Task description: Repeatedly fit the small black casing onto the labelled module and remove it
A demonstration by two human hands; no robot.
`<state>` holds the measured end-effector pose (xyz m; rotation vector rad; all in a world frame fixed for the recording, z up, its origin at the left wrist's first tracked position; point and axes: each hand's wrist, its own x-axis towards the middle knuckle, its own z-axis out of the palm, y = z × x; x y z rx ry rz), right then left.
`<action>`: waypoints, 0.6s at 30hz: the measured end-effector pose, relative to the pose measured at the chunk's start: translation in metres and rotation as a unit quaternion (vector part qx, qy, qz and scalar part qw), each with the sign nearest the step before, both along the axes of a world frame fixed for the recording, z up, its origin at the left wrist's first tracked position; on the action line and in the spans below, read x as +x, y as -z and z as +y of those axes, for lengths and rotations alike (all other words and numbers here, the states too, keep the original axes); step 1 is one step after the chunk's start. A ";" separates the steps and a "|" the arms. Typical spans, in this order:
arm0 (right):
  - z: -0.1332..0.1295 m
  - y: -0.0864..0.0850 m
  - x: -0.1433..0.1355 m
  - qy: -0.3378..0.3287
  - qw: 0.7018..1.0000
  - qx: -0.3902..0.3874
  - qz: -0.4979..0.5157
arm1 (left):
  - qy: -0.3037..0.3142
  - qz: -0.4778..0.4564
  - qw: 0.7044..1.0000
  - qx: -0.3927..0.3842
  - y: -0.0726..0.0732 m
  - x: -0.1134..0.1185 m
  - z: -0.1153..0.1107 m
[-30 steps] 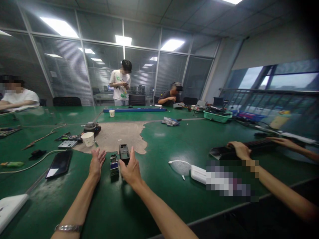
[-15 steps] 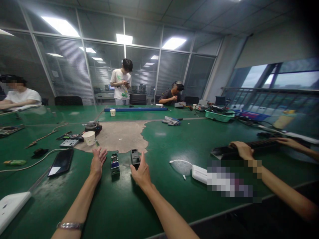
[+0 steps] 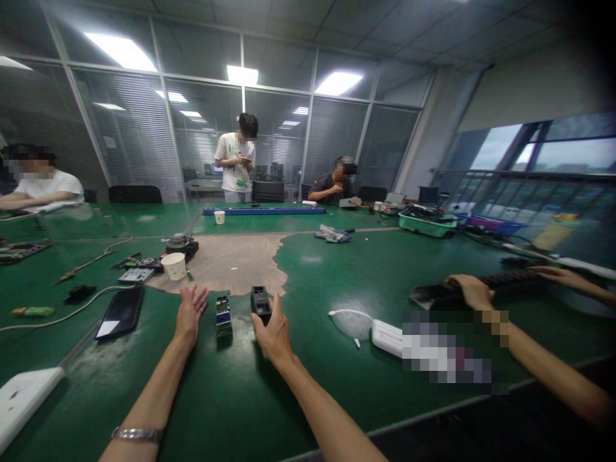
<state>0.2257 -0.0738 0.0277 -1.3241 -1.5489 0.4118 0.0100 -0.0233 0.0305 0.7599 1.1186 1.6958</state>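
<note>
"While the right hand (image 3: 274, 330) clasps that black case (image 3: 260, 300), what exactly are its fingers doing?"

"The thumb lies on the case's left side and a finger on its right, so it looks gripped between them. Whether its base touches the tabletop (image 3: 327, 273), I can't tell."

"And the left?"

"The left hand (image 3: 189, 312) is spread, palm turned inward, holding nothing. The small circuit block (image 3: 224, 316) sits on the tabletop between the two hands, near the case but apart from it."

"How would you handle them well?"

"I'd grip the case by its sides, squeezing lightly and leaving its openings uncovered. The block I'd take by its edges, since the bare parts on it look easy to bend. I'd also mind the paper cup (image 3: 174, 267) just beyond the left fingertips; a careless swing could tip it."
</note>
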 end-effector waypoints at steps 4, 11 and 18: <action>-0.006 -0.020 -0.019 -0.037 0.998 0.038 0.020 | -0.002 0.003 1.000 -0.001 0.000 0.000 0.001; -0.006 -0.028 -0.058 -0.066 0.997 0.030 0.002 | 0.000 0.009 1.000 0.009 0.003 -0.002 0.000; -0.002 -0.029 -0.074 -0.075 0.996 0.017 -0.052 | -0.006 0.001 1.000 -0.002 0.003 -0.003 0.003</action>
